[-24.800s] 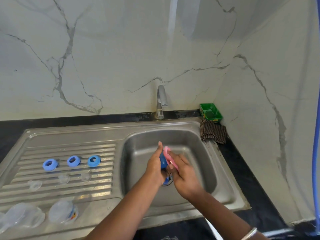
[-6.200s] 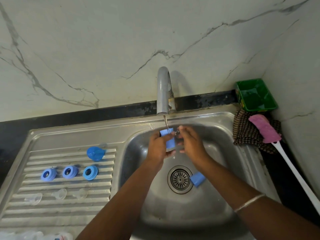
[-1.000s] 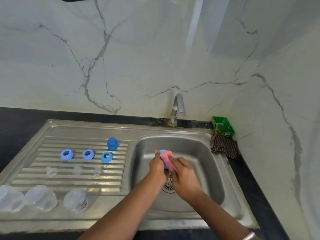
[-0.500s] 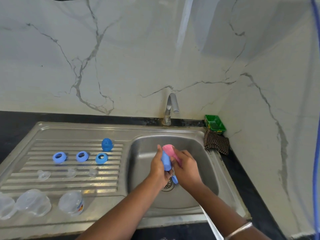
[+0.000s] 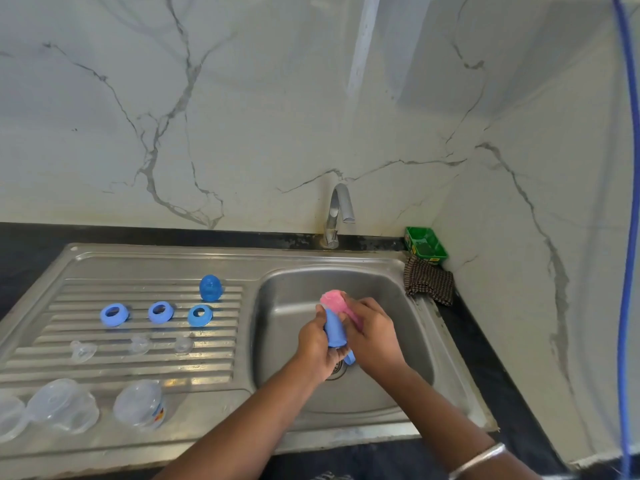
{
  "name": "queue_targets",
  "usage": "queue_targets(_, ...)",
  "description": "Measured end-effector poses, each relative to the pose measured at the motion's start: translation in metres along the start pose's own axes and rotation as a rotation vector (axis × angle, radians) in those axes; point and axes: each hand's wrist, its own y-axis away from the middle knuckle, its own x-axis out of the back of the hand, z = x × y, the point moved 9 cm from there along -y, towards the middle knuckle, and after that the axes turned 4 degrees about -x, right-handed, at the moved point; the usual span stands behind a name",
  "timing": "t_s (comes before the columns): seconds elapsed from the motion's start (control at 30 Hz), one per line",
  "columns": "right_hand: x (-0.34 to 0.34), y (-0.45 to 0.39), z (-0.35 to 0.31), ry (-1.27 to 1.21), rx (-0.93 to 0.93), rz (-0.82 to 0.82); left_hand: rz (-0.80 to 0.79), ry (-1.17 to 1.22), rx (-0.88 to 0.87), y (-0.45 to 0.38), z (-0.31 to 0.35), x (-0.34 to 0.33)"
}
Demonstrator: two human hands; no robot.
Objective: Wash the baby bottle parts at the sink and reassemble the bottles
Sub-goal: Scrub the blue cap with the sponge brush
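Note:
Over the sink basin (image 5: 398, 341), my left hand (image 5: 317, 348) grips a blue bottle cap (image 5: 334, 329). My right hand (image 5: 372, 332) holds the pink sponge brush (image 5: 334, 301) against the cap's top. Another blue cap (image 5: 349, 356) peeks out beneath my hands near the drain. On the drainboard (image 5: 52, 362) one washed blue cap (image 5: 210, 287) stands behind three blue collar rings (image 5: 160, 312). Three clear teats (image 5: 140, 344) lie in front of the rings. Clear bottle bodies (image 5: 140, 408) lie at the front left.
The tap (image 5: 337, 216) is off behind the basin. A green tray (image 5: 426, 245) and a checked cloth (image 5: 429, 284) sit at the back right corner. A blue hose (image 5: 627, 237) hangs along the right wall. Dark counter surrounds the sink.
Since a second ago the pink brush has slid up past the blue cap's top while both hands stay over the drain. The view has shifted slightly.

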Motion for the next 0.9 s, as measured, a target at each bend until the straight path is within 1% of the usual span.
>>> queue_targets(0.07, -0.004, -0.005, 0.001, 0.011, -0.039, -0.014, 0.007, 0.035, 0.008, 0.003, 0.0, 0.0)
queue_targets(0.17, -0.005, 0.001, -0.001, -0.027, -0.045, 0.018, -0.039, 0.029, -0.008, 0.003, 0.009, -0.004)
queue_targets(0.27, -0.007, 0.015, -0.002, -0.098, -0.009, 0.031, -0.071, 0.034, -0.022, 0.004, 0.015, -0.008)
queue_targets(0.37, -0.006, 0.028, 0.001, -0.081, 0.048, 0.011, -0.064, 0.093, -0.001, 0.003, 0.016, -0.006)
queue_targets(0.47, -0.004, 0.037, 0.002, -0.057, 0.111, -0.02, -0.041, 0.021, 0.001, -0.001, 0.016, 0.0)
queue_targets(0.53, -0.002, 0.033, 0.004, -0.034, 0.098, -0.027, -0.041, -0.002, 0.011, 0.0, 0.012, 0.001)
queue_targets(0.6, 0.0, 0.025, 0.004, -0.022, 0.07, -0.018, -0.032, 0.024, 0.035, 0.0, 0.006, 0.001)
queue_targets(0.7, 0.001, 0.012, 0.007, -0.02, -0.019, 0.007, -0.008, 0.075, 0.064, 0.001, -0.003, 0.003)
queue_targets(0.73, 0.001, 0.009, 0.008, -0.017, -0.046, 0.014, -0.019, 0.089, 0.062, 0.001, -0.003, 0.002)
queue_targets(0.8, 0.0, 0.009, 0.005, -0.026, -0.055, 0.023, -0.096, 0.098, 0.029, 0.001, 0.003, -0.004)
queue_targets(0.87, -0.002, 0.015, -0.003, -0.052, -0.007, 0.024, -0.156, 0.065, -0.026, 0.002, 0.011, -0.009)
queue_targets(0.9, -0.002, 0.019, -0.006, -0.06, 0.02, 0.026, -0.158, 0.053, -0.046, 0.002, 0.014, -0.009)
